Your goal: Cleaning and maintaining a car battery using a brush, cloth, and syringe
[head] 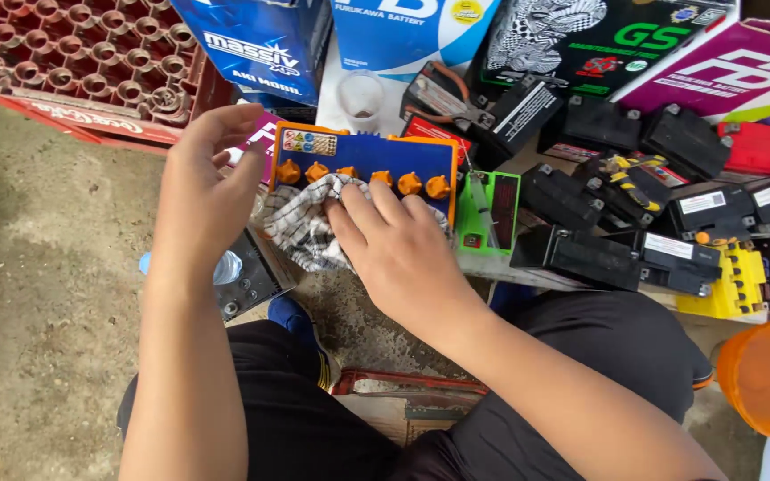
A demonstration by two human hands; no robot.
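Right hand [398,249]: fingers together, pressing cloth [303,227] on blue battery [376,158]
Left hand [202,191]: fingers apart, steadying battery's edge

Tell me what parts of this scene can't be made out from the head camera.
- Blue battery with orange caps: its lower face is covered by the checked cloth and the right hand.
- Left hand: its palm faces away, so what it touches is unclear.
- Orange plastic bucket: cut off by the right edge.
- Red plastic bottle crate: cut off at the top edge.
- Clear cup: contents too small to tell.
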